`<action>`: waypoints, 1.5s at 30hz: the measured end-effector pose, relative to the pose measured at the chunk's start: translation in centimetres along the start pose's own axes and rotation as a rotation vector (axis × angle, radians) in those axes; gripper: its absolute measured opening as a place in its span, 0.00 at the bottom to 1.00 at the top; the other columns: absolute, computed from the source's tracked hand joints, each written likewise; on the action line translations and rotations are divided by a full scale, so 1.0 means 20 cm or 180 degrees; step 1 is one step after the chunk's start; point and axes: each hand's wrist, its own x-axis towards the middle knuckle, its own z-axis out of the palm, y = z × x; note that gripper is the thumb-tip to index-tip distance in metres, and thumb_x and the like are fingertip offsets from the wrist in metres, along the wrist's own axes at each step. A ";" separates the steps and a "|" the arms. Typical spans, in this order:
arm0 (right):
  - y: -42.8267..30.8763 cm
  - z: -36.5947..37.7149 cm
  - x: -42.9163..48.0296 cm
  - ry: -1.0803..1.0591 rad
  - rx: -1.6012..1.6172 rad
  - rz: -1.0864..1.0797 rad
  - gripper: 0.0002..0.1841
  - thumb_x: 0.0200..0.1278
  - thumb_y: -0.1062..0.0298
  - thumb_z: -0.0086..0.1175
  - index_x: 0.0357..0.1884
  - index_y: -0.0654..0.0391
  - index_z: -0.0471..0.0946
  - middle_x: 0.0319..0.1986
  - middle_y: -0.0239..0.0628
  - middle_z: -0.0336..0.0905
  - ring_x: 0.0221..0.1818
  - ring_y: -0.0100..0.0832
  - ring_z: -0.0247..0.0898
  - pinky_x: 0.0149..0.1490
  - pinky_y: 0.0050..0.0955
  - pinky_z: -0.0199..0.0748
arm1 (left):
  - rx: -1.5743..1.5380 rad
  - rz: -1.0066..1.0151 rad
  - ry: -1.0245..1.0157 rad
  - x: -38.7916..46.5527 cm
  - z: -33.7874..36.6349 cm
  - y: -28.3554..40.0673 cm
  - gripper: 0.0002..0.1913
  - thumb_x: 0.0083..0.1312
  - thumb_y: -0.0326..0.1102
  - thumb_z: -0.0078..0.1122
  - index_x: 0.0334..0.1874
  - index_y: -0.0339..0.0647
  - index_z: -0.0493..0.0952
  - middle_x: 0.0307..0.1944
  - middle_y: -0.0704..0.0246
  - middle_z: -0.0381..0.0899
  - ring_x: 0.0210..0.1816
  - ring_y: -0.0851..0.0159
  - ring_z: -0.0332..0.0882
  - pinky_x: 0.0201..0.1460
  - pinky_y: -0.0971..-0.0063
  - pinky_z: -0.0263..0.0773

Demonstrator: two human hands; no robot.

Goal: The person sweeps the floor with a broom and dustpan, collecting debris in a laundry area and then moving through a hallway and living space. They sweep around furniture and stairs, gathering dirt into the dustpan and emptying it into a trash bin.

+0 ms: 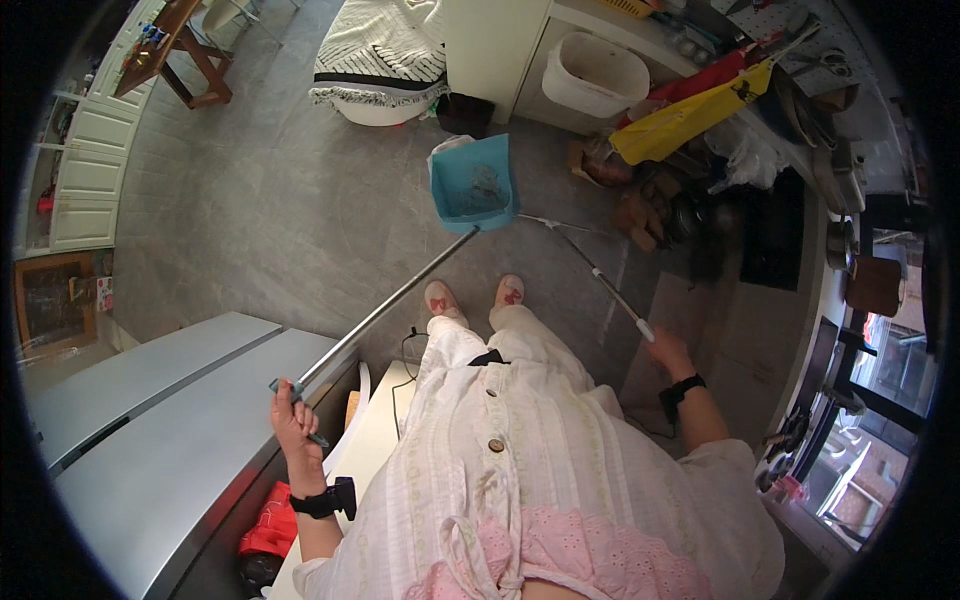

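Note:
My left hand (295,425) grips the handle end of a long-handled dustpan (450,161). Its metal pole (382,309) runs up to the blue pan on the grey floor, and grey dust or debris lies inside the pan. My right hand (667,351) is closed around the light grip of a second pole (607,283), whose thin, light-coloured head (551,223) lies low on the floor just right of the pan. The type of this head is hard to tell. A white thing, partly hidden, shows behind the pan's upper left edge.
A silver refrigerator (180,420) stands at lower left. Ahead are a cloth-covered white tub (382,112), a black bin (465,114) and a white bin (596,73) on the cabinet front. Cardboard (641,217) and bags crowd the right side. A cable (401,375) hangs near my feet.

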 end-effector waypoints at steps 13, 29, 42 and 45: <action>-0.02 -0.13 0.01 -0.0022 0.0105 0.0147 0.21 0.64 0.57 0.59 0.52 0.63 0.77 0.47 0.50 0.81 0.46 0.49 0.79 0.50 0.44 0.77 | -0.2301 -0.1854 -0.0668 0.20 -0.07 -0.66 0.17 0.73 0.57 0.52 0.32 0.56 0.79 0.09 0.84 0.56 0.08 0.82 0.53 0.10 0.86 0.51; -0.05 -0.13 0.09 0.0035 -0.0232 -0.0134 0.24 0.58 0.48 0.58 0.49 0.57 0.77 0.46 0.50 0.81 0.48 0.51 0.79 0.52 0.46 0.76 | -0.3219 -0.2481 -0.0839 0.24 -0.11 -0.93 0.19 0.74 0.55 0.50 0.32 0.52 0.80 0.09 0.84 0.57 0.09 0.82 0.55 0.14 0.87 0.56; -0.08 -0.18 0.04 0.0024 -0.0193 -0.0027 0.27 0.64 0.54 0.56 0.60 0.61 0.74 0.46 0.50 0.82 0.44 0.46 0.80 0.50 0.40 0.76 | -0.3477 -0.2561 -0.0883 0.09 -0.08 -0.85 0.20 0.76 0.54 0.47 0.34 0.49 0.80 0.10 0.82 0.59 0.09 0.80 0.56 0.14 0.85 0.58; -0.08 -0.19 0.04 -0.0176 -0.0149 0.0166 0.26 0.65 0.54 0.55 0.59 0.61 0.74 0.47 0.49 0.82 0.45 0.46 0.80 0.51 0.40 0.76 | -0.3466 -0.2540 -0.0842 0.00 -0.09 -0.80 0.20 0.76 0.54 0.46 0.34 0.48 0.79 0.10 0.81 0.58 0.09 0.80 0.55 0.14 0.86 0.58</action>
